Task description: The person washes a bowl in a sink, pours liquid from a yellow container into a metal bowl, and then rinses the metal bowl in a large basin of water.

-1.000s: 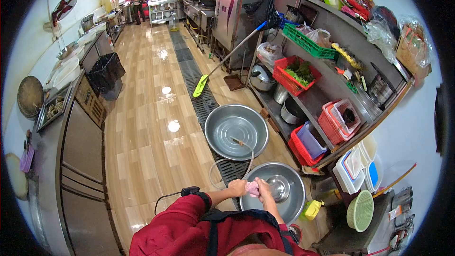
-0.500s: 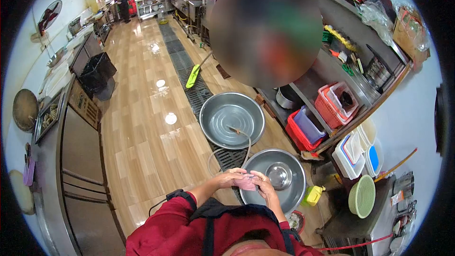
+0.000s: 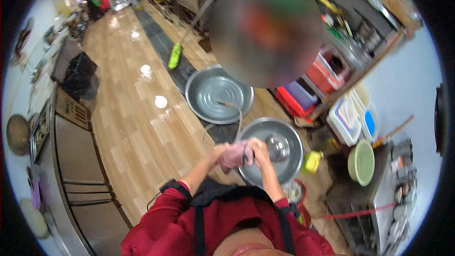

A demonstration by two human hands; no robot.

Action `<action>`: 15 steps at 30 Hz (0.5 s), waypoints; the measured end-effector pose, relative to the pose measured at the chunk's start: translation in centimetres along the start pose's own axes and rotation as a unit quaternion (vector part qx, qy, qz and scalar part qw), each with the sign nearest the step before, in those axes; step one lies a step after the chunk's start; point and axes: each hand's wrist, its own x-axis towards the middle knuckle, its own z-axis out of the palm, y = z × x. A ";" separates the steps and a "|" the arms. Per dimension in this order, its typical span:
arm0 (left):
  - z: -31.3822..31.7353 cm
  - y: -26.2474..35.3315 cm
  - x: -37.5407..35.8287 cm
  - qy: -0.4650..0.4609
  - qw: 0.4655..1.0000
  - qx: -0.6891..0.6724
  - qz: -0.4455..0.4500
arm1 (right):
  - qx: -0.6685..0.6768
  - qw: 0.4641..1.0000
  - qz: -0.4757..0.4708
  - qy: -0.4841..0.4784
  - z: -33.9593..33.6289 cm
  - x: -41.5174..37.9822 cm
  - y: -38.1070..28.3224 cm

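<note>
A pink cloth (image 3: 233, 157) with a dark mark near its right end is stretched between my two hands. My left hand (image 3: 218, 153) is closed on its left end, and my right hand (image 3: 258, 150) grips the right end. Both are over the left rim of a big metal basin (image 3: 295, 170). Inside that basin sits a smaller shiny metal bowl (image 3: 277, 147). Farther ahead is a second large basin (image 3: 203, 106), with a hose (image 3: 241, 118) running out over its rim. Blur softens my fingers.
To the right stand a yellow jug (image 3: 312, 162), a green basket (image 3: 361, 162) and white plastic tubs (image 3: 344, 121). A lime-green mop or brush head (image 3: 175, 57) lies by the floor drain (image 3: 156, 33). Steel cabinets (image 3: 78, 144) line the left. A blurred disc hides the upper middle.
Bunched between my hands before, the pink cloth is now spread wider, with my hands farther apart. The camera view has shifted, so the surroundings sit higher and more to the left.
</note>
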 end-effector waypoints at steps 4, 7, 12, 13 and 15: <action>-2.4 0.3 -0.8 0.106 0.973 0.167 -0.123 | 0.173 0.984 -0.045 0.025 1.8 0.0 -4.1; -1.5 0.6 -3.0 0.115 0.978 0.111 -0.137 | 0.212 0.976 -0.027 0.042 2.0 -0.6 -4.5; 1.3 0.8 -4.9 0.007 0.982 -0.107 -0.158 | -0.182 0.950 -0.252 0.027 3.8 -2.7 0.8; 1.3 0.0 -4.7 -0.035 0.972 -0.161 -0.167 | -0.273 0.892 -0.359 -0.011 4.7 -4.1 0.2; 2.5 -1.2 -3.2 -0.281 0.927 0.049 0.241 | -0.123 0.964 -0.237 -0.011 6.6 -4.5 5.3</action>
